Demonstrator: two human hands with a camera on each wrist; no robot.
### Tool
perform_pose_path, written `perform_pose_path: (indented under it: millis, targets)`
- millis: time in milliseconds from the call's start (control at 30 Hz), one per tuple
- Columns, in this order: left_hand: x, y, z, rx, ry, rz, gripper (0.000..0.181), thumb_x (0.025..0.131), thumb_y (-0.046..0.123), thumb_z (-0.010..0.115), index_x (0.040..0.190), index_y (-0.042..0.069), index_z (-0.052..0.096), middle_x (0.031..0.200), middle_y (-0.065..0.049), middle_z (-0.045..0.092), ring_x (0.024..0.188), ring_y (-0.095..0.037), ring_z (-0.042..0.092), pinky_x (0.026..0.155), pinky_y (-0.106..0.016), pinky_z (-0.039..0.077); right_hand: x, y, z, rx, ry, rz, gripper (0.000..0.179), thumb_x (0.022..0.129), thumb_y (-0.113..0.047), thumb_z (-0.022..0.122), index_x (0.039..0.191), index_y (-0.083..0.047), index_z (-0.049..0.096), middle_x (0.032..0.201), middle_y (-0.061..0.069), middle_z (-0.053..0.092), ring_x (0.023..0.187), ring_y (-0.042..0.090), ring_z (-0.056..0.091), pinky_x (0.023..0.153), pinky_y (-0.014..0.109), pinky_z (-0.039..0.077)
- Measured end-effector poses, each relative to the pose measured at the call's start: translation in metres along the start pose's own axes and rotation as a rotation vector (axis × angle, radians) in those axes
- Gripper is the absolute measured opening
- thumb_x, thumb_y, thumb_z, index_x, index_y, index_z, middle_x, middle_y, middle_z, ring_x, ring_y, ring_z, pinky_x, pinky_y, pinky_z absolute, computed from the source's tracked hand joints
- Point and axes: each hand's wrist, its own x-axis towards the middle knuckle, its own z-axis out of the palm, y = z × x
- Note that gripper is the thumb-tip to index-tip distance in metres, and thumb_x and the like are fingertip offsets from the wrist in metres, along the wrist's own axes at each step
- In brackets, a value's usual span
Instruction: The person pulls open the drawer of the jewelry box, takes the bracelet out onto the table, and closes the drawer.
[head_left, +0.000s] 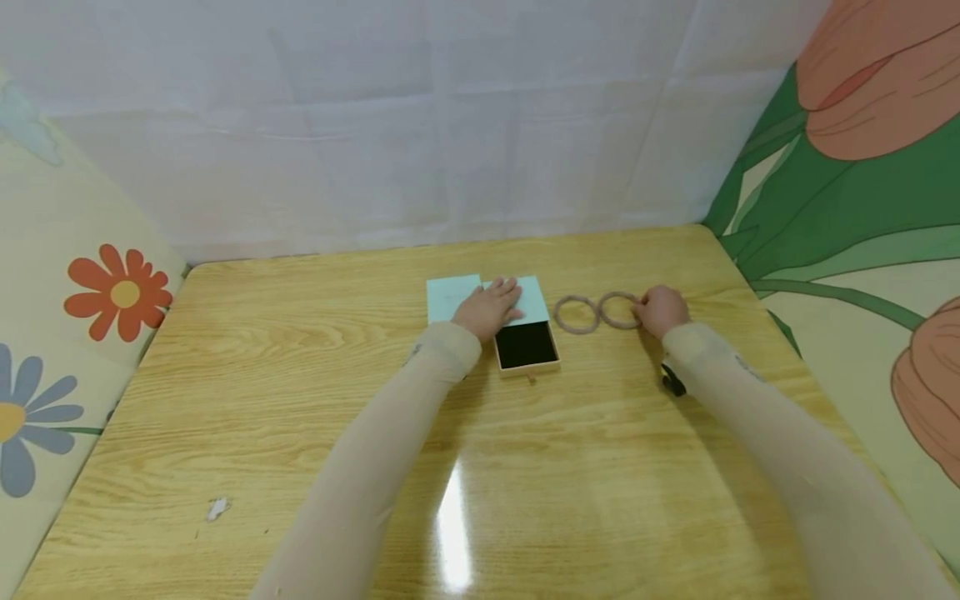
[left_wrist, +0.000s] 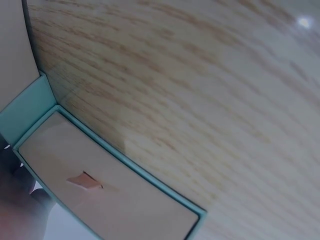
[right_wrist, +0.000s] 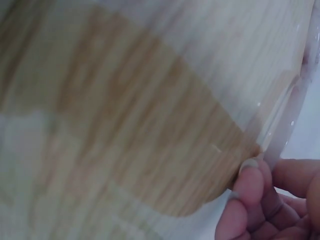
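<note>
My left hand (head_left: pixel 489 308) rests with spread fingers on two light blue boxes standing side by side. The right box (head_left: pixel 534 302) has its drawer (head_left: pixel 527 345) pulled out toward me, showing a black inside. Most of the left box (head_left: pixel 448 297) shows beside the hand; in the left wrist view its beige drawer front (left_wrist: pixel 120 200) with a small ribbon tab (left_wrist: pixel 84 181) sits flush. Farther right, my right hand (head_left: pixel 662 310) pinches the edge of a pale mauve bangle (head_left: pixel 622 327). A second similar bangle (head_left: pixel 577 332) lies between it and the open drawer.
The boxes and bangles are on a wood-grain table (head_left: pixel 300 350). A white cloth (head_left: pixel 360 150) hangs behind it, and flower-printed panels (head_left: pixel 862 350) stand at both sides. A small white scrap (head_left: pixel 217 508) lies near the front left.
</note>
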Motion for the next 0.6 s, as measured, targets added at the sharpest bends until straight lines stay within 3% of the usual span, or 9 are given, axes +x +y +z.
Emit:
perform_pose_path:
  millis: [333, 500, 600]
  targets:
    - [-0.0002, 0.001, -0.0013, 0.004, -0.003, -0.002, 0.06, 0.104, 0.04, 0.035, 0.155, 0.01, 0.023, 0.161, -0.006, 0.014, 0.148, -0.023, 0.009, 0.119, -0.044, 0.011, -0.0004, -0.0008, -0.0026, 0.0, 0.0, -0.017, 0.029, 0.091, -0.01, 0.059, 0.088, 0.018, 0.065, 0.08, 0.027, 0.065, 0.075, 0.041, 0.06, 0.072, 0.049, 0.05]
    - [-0.0024, 0.0021, -0.0029, 0.002, -0.004, 0.001, 0.06, 0.105, 0.039, 0.035, 0.155, 0.009, 0.023, 0.161, -0.007, 0.015, 0.148, -0.025, 0.01, 0.119, -0.044, 0.01, -0.0044, 0.0005, -0.0043, 0.113, -0.019, 0.032, 0.029, 0.093, -0.009, 0.059, 0.092, 0.02, 0.063, 0.068, 0.019, 0.064, 0.059, 0.025, 0.059, 0.056, 0.033, 0.05]
    - [-0.0036, 0.0022, -0.0036, 0.0, -0.002, 0.005, 0.06, 0.105, 0.039, 0.035, 0.155, 0.009, 0.023, 0.161, -0.007, 0.015, 0.148, -0.024, 0.01, 0.119, -0.044, 0.01, -0.0093, -0.0014, -0.0061, 0.209, -0.01, 0.076, 0.03, 0.095, -0.008, 0.057, 0.1, 0.022, 0.061, 0.073, 0.021, 0.067, 0.055, 0.015, 0.059, 0.052, 0.024, 0.048]
